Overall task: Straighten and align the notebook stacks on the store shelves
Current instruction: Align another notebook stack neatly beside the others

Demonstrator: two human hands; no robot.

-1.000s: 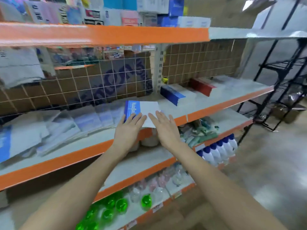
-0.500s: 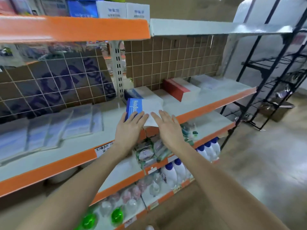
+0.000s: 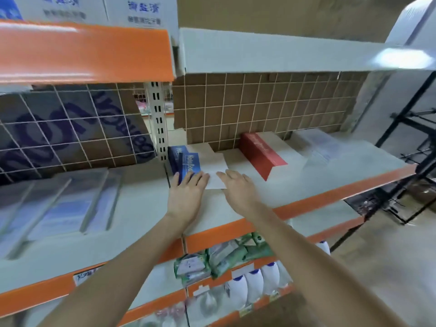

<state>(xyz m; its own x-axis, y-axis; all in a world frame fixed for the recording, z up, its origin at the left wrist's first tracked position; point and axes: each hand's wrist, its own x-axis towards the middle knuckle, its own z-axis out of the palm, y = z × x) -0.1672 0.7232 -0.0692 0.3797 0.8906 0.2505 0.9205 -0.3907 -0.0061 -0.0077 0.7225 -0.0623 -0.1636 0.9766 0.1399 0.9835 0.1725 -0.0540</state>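
Head: flat rectangular notebook stack.

Two blue notebook stacks; one red stack; three white bottles; two hands.

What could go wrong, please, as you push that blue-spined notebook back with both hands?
1. The blue-spined notebook lies askew to the blue stack behind; an uneven push by the left hand and right hand could leave it crooked.
2. It might slide sideways into the red stack.
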